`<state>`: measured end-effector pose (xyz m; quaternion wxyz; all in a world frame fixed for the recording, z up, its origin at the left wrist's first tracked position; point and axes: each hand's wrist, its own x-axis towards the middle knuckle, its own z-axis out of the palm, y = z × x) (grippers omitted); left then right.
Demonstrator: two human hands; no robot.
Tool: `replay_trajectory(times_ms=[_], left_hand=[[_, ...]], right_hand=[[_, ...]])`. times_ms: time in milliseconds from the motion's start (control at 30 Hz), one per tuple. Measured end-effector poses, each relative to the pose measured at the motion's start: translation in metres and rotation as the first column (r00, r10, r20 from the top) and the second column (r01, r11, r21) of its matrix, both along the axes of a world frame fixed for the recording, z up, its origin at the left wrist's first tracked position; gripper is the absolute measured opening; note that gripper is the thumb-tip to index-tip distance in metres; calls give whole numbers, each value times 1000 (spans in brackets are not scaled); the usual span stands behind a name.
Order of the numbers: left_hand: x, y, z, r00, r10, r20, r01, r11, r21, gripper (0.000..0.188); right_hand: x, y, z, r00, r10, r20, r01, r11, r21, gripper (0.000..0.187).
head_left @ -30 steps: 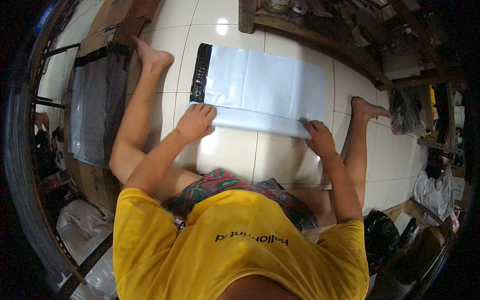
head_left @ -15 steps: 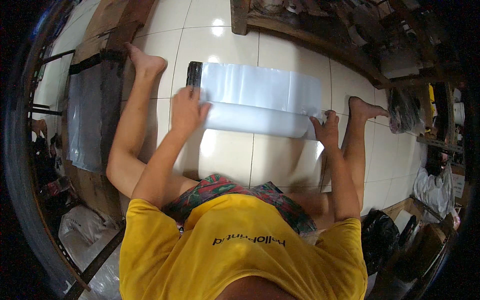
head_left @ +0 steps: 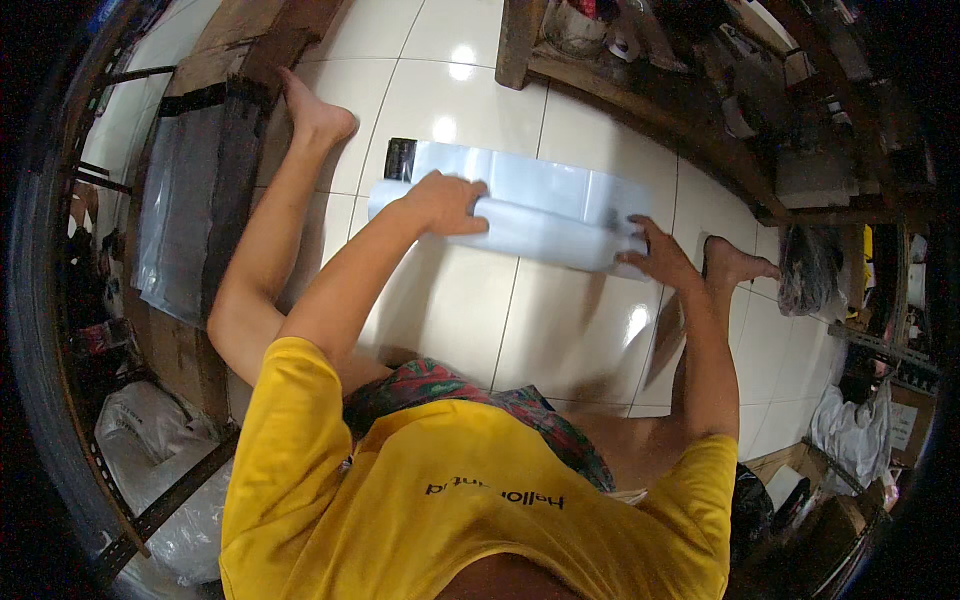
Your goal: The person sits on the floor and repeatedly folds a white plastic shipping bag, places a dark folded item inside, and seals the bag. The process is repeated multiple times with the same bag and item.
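Note:
A roll of whitish plastic film [head_left: 540, 236] lies crosswise between my legs on the tiled floor. From its far side a flat part of the film [head_left: 530, 175] spreads over the tiles, with a black strip [head_left: 400, 158] at its left end. My left hand [head_left: 445, 203] is wrapped over the roll left of its middle, thumb on the near side. At the roll's right end, my right hand [head_left: 660, 253] grips it with thumb and curled fingers. Part of the right fingertips is blurred.
Left of my leg is a brown cardboard-like slab [head_left: 190, 360] with greyish plastic sheets [head_left: 190, 210] over it. A wooden shelf frame [head_left: 650, 120] runs along the far right. Plastic bags [head_left: 850, 430] hang at the right, and a clear bag [head_left: 160, 460] lies lower left.
My left hand has moved from the film's left end inward along the roll. The roll has turned farther away, leaving less flat film beyond it. My right hand stays at the right end.

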<state>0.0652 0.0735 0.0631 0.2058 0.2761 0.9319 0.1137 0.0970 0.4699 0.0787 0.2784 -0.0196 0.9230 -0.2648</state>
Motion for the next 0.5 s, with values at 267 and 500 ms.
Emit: replay_trajectory(times_ms=[267,500], left_hand=[[12,49,-55,862,-122,-493,61,988,-139,58],[29,41,-7,790,409,-458,-145,849,508,59]], right_hand=[[-13,-82,-36,527,610,-591,-478,788,387,83],[-71,-92,-16,804,529,-271,-521,847,105,89]])
